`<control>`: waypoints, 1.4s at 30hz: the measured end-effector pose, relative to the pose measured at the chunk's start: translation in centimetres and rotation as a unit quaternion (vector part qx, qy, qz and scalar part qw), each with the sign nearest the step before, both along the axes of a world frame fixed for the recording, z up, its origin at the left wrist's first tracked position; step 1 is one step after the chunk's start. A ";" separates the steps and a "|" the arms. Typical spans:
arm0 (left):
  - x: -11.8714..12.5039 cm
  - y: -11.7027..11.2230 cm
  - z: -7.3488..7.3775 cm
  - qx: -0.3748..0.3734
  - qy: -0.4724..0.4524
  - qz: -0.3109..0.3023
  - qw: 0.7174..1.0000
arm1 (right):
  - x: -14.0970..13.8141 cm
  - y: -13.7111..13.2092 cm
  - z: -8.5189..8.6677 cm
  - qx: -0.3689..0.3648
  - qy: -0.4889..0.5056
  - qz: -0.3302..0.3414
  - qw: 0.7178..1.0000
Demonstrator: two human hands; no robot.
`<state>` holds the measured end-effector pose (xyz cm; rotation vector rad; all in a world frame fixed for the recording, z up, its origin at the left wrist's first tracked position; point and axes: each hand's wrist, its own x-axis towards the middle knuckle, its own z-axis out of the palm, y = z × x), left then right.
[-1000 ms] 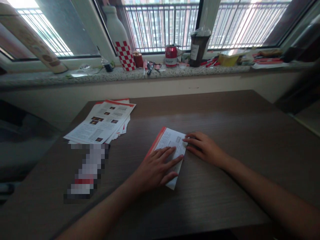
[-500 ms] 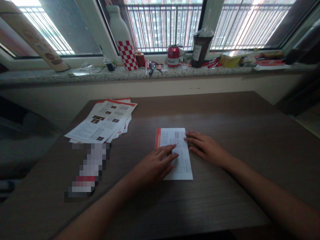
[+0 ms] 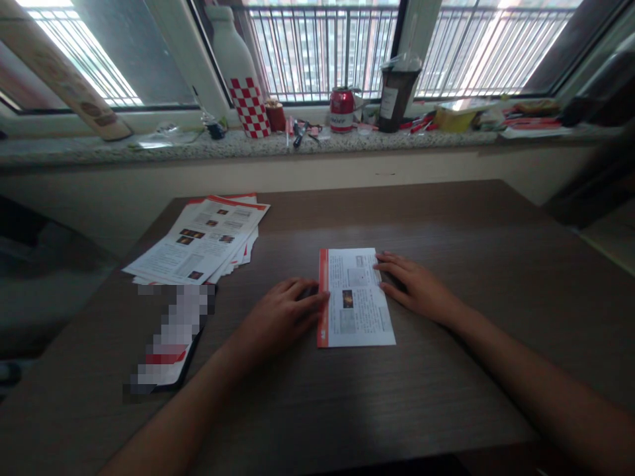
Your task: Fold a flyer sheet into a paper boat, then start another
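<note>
A folded leaflet, white with a red left edge and a small picture, lies flat on the brown wooden table. My left hand rests on the table at the leaflet's left edge, its fingers stretched and their tips touching the red strip. My right hand lies flat at the leaflet's right edge, fingertips on its upper right part. Neither hand grips anything.
A stack of similar leaflets lies at the table's left. A blurred-out flat object lies nearer me on the left. The stone windowsill holds a red-and-white checked bottle, a red can, a dark cup and pens.
The leaflet has turned from slanted to straight and slid slightly right. My left hand has slid off its face to its left edge. My right hand stayed at the right edge.
</note>
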<state>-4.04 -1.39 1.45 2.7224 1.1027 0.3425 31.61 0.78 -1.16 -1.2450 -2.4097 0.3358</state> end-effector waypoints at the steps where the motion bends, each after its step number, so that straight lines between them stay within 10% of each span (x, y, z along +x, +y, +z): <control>1: 0.0 0.0 0.0 -0.002 -0.001 0.000 1.000 | 0.0 0.0 0.0 0.000 0.003 0.001 1.000; 42: -0.1 -0.4 -0.6 0.005 0.020 0.015 1.000 | -0.6 1.8 0.4 -0.017 0.098 -0.021 0.995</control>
